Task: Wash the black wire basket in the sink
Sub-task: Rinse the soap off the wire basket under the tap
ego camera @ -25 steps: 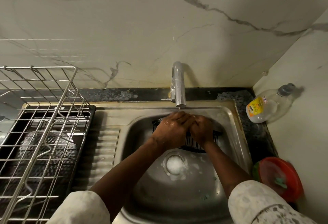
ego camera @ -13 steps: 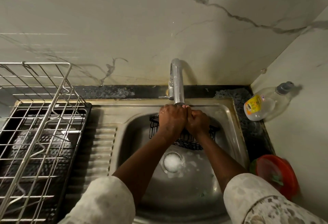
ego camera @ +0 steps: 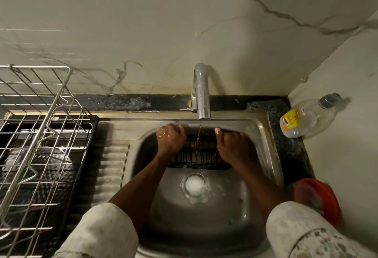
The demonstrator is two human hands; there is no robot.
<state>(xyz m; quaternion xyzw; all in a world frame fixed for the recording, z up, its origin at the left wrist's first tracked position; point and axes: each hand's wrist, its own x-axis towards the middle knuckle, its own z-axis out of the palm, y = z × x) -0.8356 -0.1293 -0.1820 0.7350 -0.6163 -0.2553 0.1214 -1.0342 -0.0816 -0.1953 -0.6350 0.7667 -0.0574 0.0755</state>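
presently the black wire basket (ego camera: 196,155) sits in the sink (ego camera: 263,141) under a thin stream from the tap (ego camera: 201,92). left hand (ego camera: 171,141) and right hand (ego camera: 232,147) each grasp an end. foam at the drain (ego camera: 195,185) suggests soaping is done; rinsing appears underway, draining remains.

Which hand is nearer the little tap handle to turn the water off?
Probably the left hand: the tap handle sticks out leftward, just above it. The right hand grips the other end of the black wire basket, beyond the water stream.
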